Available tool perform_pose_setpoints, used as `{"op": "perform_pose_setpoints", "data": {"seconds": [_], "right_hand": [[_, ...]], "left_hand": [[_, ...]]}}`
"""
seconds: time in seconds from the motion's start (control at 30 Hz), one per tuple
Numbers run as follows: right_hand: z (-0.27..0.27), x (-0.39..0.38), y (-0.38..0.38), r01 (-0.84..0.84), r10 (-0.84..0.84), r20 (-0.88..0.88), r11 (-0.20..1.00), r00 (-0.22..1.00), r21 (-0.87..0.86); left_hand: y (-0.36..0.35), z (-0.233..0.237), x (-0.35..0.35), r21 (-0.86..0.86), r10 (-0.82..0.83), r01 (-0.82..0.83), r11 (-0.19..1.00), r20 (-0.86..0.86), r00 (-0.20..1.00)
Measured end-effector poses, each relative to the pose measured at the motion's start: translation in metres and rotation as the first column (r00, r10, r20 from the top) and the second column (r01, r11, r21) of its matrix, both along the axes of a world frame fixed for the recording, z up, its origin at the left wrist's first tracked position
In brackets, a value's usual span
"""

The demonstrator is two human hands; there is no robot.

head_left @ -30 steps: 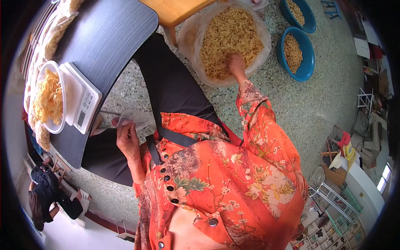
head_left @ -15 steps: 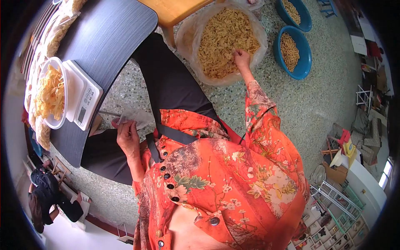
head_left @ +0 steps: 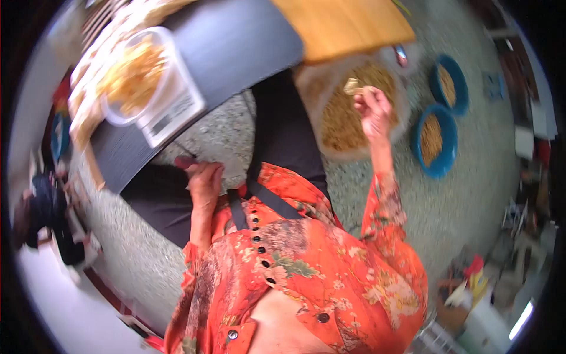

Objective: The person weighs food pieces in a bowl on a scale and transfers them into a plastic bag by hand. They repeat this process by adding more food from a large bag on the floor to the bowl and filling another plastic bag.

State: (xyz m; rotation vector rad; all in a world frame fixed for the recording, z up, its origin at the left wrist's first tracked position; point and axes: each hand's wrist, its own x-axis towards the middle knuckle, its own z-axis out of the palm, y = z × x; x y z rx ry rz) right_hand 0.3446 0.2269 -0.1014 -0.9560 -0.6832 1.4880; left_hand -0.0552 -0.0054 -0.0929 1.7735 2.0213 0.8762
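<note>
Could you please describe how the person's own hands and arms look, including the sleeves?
The left hand and right hand are bare, with no gloves. The sleeves are orange-red with a floral print in paler and darker tones, ending short of the wrists. Blur hides whether any ring is worn.

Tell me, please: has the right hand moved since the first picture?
Yes. Against the plastic bag on the floor, the right hand has risen: its fingertips were among the yellowish flakes; now it is above them, holding some.
</note>
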Motion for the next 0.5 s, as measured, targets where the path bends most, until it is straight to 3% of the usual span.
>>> {"op": "perform_pose_setpoints", "data": {"seconds": [0.07, 0.1, 0.17, 0.3, 0.37, 0.47, 0.5], "right_hand": [[0.048, -0.047, 0.007, -0.135, 0.143, -0.027, 0.971, 0.989, 0.197], [0.069, -0.070, 0.012, -0.175, 0.187, -0.041, 0.962, 0.982, 0.211], [0.106, -0.117, 0.011, -0.207, 0.206, 0.041, 0.907, 0.978, 0.366], [0.160, -0.210, 0.019, -0.259, 0.197, 0.173, 0.819, 0.965, 0.512], [0.170, -0.246, 0.028, -0.235, -0.204, 0.430, 0.600, 0.879, 0.765], [0.187, -0.282, 0.030, -0.242, -0.400, 0.431, 0.442, 0.809, 0.864], [0.186, -0.291, 0.032, -0.249, -0.397, 0.432, 0.434, 0.810, 0.866]], "left_hand": [[0.003, 0.006, 0.003, 0.043, 0.000, 0.000, 0.999, -0.009, 1.000], [0.002, 0.009, 0.006, 0.021, 0.028, -0.028, 0.999, -0.012, 1.000], [-0.001, -0.002, 0.008, 0.013, 0.040, -0.041, 0.999, 0.068, 0.997], [0.000, -0.001, 0.013, 0.016, 0.040, -0.041, 0.999, 0.063, 0.997], [0.000, 0.001, 0.016, 0.043, 0.042, -0.044, 0.998, 0.043, 0.998], [0.001, 0.003, 0.018, 0.047, 0.062, -0.064, 0.997, 0.042, 0.997], [0.001, 0.003, 0.019, 0.054, 0.070, -0.072, 0.996, 0.047, 0.996]]}}
